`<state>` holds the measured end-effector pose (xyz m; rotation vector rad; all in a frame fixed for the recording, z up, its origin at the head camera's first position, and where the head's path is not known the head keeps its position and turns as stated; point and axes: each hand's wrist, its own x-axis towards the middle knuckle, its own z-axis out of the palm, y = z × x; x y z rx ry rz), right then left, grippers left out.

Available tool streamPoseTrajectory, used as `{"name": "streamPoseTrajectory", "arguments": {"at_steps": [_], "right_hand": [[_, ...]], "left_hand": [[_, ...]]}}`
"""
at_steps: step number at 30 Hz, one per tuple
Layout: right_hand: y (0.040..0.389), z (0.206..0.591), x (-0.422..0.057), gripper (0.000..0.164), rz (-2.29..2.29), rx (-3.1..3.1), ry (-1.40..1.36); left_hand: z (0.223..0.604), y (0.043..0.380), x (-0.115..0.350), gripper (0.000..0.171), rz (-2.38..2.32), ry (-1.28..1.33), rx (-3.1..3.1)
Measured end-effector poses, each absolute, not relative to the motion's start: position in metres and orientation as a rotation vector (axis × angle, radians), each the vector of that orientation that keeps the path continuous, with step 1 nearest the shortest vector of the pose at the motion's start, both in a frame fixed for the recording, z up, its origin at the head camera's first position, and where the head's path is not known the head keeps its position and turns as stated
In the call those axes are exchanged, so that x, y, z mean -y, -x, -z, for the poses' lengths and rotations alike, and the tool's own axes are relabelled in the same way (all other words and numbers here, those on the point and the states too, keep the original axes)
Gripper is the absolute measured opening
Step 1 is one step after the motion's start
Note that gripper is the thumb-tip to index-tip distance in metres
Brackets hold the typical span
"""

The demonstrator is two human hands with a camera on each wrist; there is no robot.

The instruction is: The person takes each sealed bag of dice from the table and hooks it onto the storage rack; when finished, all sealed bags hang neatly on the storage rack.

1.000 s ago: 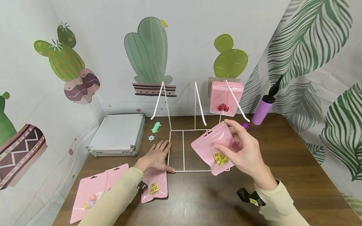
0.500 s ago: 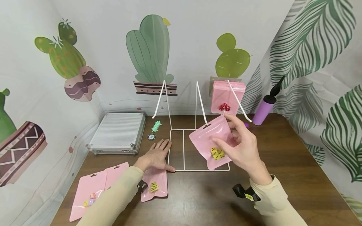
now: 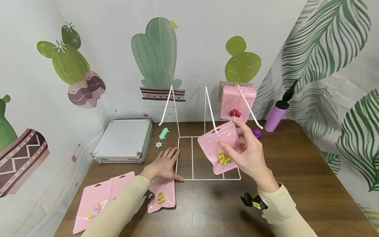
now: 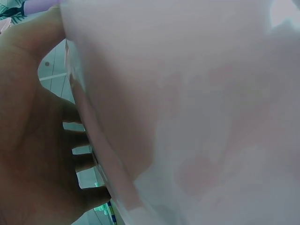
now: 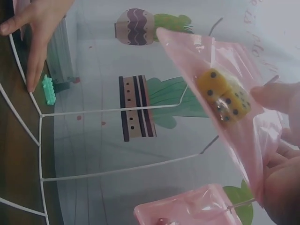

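While left fingers (image 3: 173, 158) lie spread against white rack (image 3: 192, 158), right fingers (image 3: 243, 127) pinch pink pouch (image 3: 212, 145) of yellow dice (image 3: 224, 159).

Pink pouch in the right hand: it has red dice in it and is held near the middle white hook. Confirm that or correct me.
Wrong on the colour: the dice in that pink pouch are yellow, as the head view shows. The right hand does hold it near the middle white hook.
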<state>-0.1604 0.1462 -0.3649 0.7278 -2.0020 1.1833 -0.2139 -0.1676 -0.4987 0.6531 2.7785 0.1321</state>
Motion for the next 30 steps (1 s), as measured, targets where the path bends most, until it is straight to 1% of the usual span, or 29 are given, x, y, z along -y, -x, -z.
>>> {"name": "streamPoseTrajectory", "arguments": {"at_steps": [4, 6, 10, 13, 17, 22, 25, 30], "right_hand": [[0.163, 0.372, -0.149, 0.084, -1.139, 2.011, -0.798], [0.165, 0.375, -0.15, 0.079, -1.126, 2.008, -0.826], [0.179, 0.38, -0.148, 0.081, -1.091, 1.983, -0.824], [0.202, 0.383, -0.141, 0.084, -1.015, 1.957, -0.745], [0.246, 0.387, -0.127, 0.075, -0.914, 1.919, -0.638], [0.3, 0.384, -0.11, 0.072, -0.9, 1.953, -0.581], [0.316, 0.38, -0.105, 0.072, -0.897, 2.007, -0.538], [0.32, 0.378, -0.104, 0.074, -0.905, 2.044, -0.486]], "left_hand": [[0.499, 0.213, 0.167, 0.131, -0.133, -0.654, -2.774], [0.498, 0.213, 0.167, 0.132, -0.129, -0.66, -2.775], [0.497, 0.215, 0.167, 0.132, -0.119, -0.665, -2.779], [0.496, 0.215, 0.168, 0.132, -0.116, -0.658, -2.77], [0.495, 0.215, 0.169, 0.132, -0.124, -0.65, -2.764], [0.497, 0.213, 0.17, 0.132, -0.126, -0.638, -2.762], [0.498, 0.213, 0.17, 0.132, -0.115, -0.639, -2.763], [0.497, 0.215, 0.169, 0.131, -0.116, -0.655, -2.773]]}}
